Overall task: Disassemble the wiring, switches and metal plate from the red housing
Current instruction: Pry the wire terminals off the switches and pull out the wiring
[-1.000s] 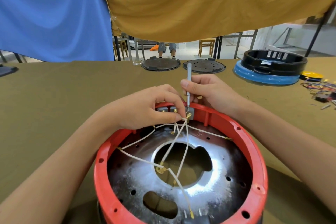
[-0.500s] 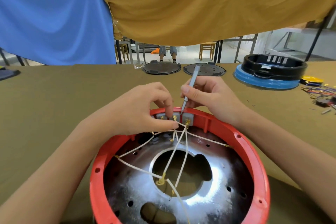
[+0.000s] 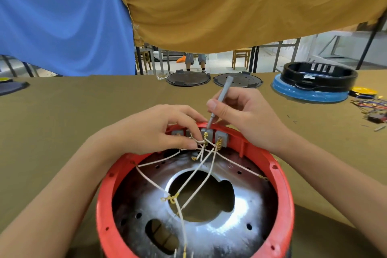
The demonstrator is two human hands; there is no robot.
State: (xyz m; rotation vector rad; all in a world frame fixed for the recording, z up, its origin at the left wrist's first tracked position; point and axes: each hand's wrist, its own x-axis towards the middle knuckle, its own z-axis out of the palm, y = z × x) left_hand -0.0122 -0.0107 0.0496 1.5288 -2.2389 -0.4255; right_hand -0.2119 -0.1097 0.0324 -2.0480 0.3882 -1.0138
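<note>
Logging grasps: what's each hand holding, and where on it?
Right hand: grey screwdriver, gripped mid-shaft. Left hand: pinches white wires near their switch-end terminals.

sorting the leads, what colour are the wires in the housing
White, with brass-coloured terminals: the wires show best in the head view.

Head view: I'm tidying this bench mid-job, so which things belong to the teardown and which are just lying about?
In the job:
red housing
white wires
grey switches
metal plate
screwdriver

Lying about:
two dark lids
black ring on a blue base
coloured wire bundle
</note>
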